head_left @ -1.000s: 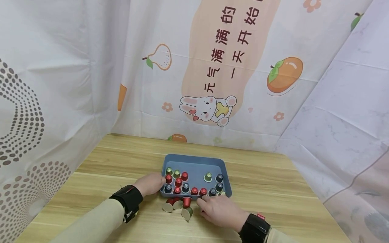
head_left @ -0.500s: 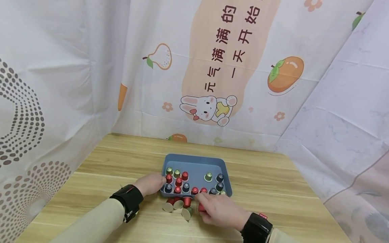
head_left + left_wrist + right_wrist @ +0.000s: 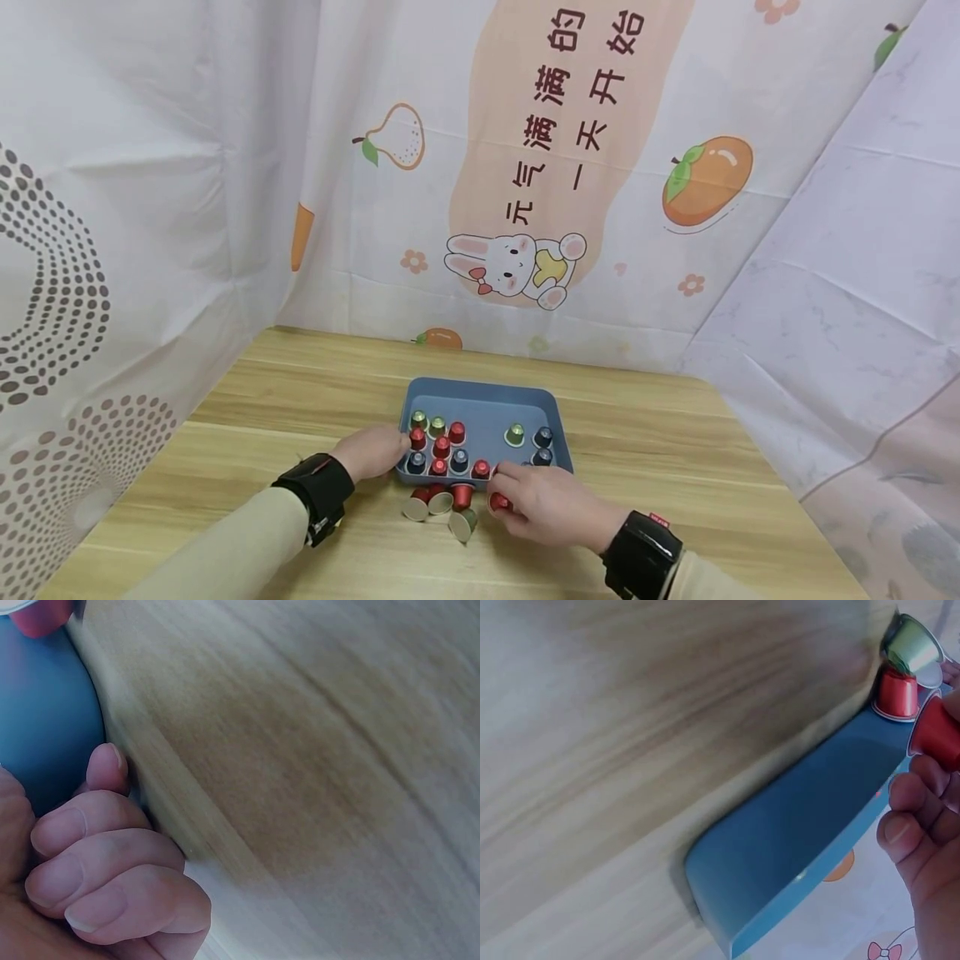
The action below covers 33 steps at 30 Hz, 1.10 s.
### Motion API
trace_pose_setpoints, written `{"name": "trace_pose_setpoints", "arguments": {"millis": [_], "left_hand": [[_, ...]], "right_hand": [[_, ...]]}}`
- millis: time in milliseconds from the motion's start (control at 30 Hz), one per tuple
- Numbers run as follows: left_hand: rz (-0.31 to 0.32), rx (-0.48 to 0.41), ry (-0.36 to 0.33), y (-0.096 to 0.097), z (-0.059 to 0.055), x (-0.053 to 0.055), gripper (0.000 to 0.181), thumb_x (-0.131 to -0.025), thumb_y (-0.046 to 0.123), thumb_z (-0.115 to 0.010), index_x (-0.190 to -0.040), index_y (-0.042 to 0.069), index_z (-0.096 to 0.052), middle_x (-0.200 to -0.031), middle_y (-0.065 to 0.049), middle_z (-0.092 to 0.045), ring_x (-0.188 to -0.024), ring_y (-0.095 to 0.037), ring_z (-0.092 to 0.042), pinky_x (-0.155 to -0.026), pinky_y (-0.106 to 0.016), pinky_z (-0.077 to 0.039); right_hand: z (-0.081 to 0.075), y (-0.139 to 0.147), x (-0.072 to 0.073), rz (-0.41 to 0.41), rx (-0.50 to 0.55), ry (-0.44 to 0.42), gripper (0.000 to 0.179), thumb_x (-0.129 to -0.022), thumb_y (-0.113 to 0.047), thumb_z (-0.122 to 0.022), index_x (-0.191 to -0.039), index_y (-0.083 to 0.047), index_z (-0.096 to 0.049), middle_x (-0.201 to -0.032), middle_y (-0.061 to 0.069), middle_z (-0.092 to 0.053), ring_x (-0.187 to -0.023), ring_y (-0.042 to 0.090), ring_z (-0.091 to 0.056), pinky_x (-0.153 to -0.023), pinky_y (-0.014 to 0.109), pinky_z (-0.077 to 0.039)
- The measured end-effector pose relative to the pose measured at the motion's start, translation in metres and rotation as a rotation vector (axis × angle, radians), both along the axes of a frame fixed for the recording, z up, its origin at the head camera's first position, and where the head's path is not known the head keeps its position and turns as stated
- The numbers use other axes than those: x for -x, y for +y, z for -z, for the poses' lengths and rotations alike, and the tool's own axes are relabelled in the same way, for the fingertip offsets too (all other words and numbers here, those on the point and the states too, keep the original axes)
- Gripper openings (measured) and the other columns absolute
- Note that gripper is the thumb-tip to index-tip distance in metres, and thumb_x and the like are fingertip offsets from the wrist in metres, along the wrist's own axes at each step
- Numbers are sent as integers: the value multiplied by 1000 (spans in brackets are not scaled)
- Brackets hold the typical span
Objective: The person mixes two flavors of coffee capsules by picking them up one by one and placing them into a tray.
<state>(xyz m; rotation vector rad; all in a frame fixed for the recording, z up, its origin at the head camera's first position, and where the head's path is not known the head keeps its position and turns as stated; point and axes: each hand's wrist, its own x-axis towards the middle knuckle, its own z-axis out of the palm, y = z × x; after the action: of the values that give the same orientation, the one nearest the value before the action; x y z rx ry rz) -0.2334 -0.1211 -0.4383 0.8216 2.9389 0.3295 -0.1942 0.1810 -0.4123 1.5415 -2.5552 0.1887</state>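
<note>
Red, green and dark blue coffee capsules stand in a blue tray (image 3: 487,389) in the head view. My left hand (image 3: 371,452) grips the tray's left side, fingers curled at the wall in the left wrist view. My right hand (image 3: 555,506) pinches a red coffee capsule (image 3: 499,502) just before the tray's front wall; this capsule (image 3: 935,735) shows at the fingertips in the right wrist view. The hand hides the tray's front right corner. Close by, a red capsule (image 3: 462,497) stands against the front wall and a green one (image 3: 463,524) lies tipped.
More tipped capsules (image 3: 416,505) lie on the wooden table (image 3: 637,467) before the tray's front left. Printed curtains (image 3: 360,275) hang behind the table and along both sides.
My right hand has come up a little towards the tray, raising the red capsule, which shows more clearly between the fingers. The left hand stays at the tray's side.
</note>
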Motion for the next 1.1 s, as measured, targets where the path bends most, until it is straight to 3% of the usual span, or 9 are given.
{"name": "trace_pose_setpoints", "arguments": {"millis": [367, 600, 833, 1100], "left_hand": [[-101, -76, -73, 3, -2, -1, 24, -101, 8, -48, -81, 8, -61, -74, -4, -49, -69, -20, -45, -69, -38, -41], [-7, 19, 18, 2, -1, 0, 20, -99, 3, -51, -83, 8, -62, -75, -3, -53, -68, -19, -45, -68, -37, -46], [-70, -41, -43, 2, -1, 1, 23, -101, 7, -49, -82, 8, -62, -74, -3, -50, -68, -19, -45, -68, -37, -42], [-106, -83, -70, 2, -1, 0, 25, -101, 8, -49, -78, 9, -60, -73, -4, -49, -67, -20, -45, -67, -38, -40]], "right_hand": [[-18, -1, 10, -29, 11, -22, 14, -91, -17, -76, -95, -16, -64, -82, -11, -48, -65, -5, -42, -60, 8, -37], [-31, -2, 16, -11, -30, -68, 10, -94, -17, -74, -99, -15, -66, -85, -10, -53, -69, -4, -47, -63, 10, -41], [-43, -4, 26, 7, -54, -77, 10, -94, -17, -74, -101, -14, -67, -89, -8, -58, -71, -2, -50, -64, 13, -45], [-51, -6, 40, 24, -48, -154, 14, -96, -16, -71, -106, -14, -62, -95, -5, -62, -75, 1, -55, -67, 16, -49]]}}
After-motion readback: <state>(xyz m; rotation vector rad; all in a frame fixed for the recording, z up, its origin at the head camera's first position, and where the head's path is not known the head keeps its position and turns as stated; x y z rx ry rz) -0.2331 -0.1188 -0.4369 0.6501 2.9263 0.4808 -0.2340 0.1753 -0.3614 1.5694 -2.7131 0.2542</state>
